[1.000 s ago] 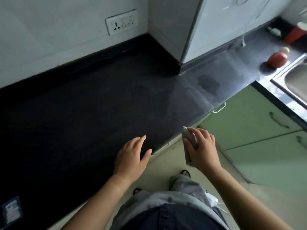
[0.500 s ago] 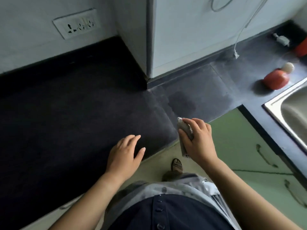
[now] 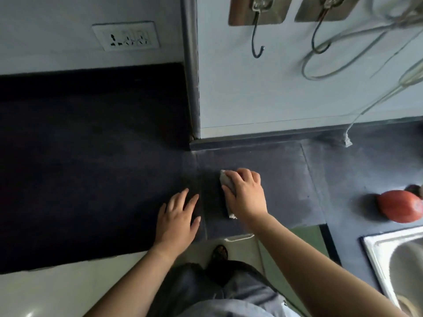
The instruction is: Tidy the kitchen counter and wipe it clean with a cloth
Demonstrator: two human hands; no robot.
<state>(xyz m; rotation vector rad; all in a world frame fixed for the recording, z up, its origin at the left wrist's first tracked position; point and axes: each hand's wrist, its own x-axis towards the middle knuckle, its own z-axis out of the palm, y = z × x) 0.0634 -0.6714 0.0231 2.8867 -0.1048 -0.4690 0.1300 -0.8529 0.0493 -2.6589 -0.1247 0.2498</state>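
Note:
The dark counter [image 3: 91, 156] runs across the view, with a greyer, lighter stretch to the right of a wall corner. My right hand [image 3: 246, 193] presses a folded grey cloth [image 3: 225, 179] flat onto that lighter stretch, fingers curled over it; only the cloth's far edge and near end show. My left hand [image 3: 178, 217] lies flat on the counter just left of it, fingers spread and holding nothing.
A red rounded bottle [image 3: 399, 205] lies on the counter at the right, near a steel sink [image 3: 389, 259]. A white cord end [image 3: 346, 140] hangs onto the counter by the wall. Two wall hooks [image 3: 257, 42] and a socket plate [image 3: 126, 37] are above. Green cabinet fronts sit below.
My right hand moved forward from the counter's front edge and set the cloth down on the lighter stretch. My left hand slid further onto the counter. The view shifted right.

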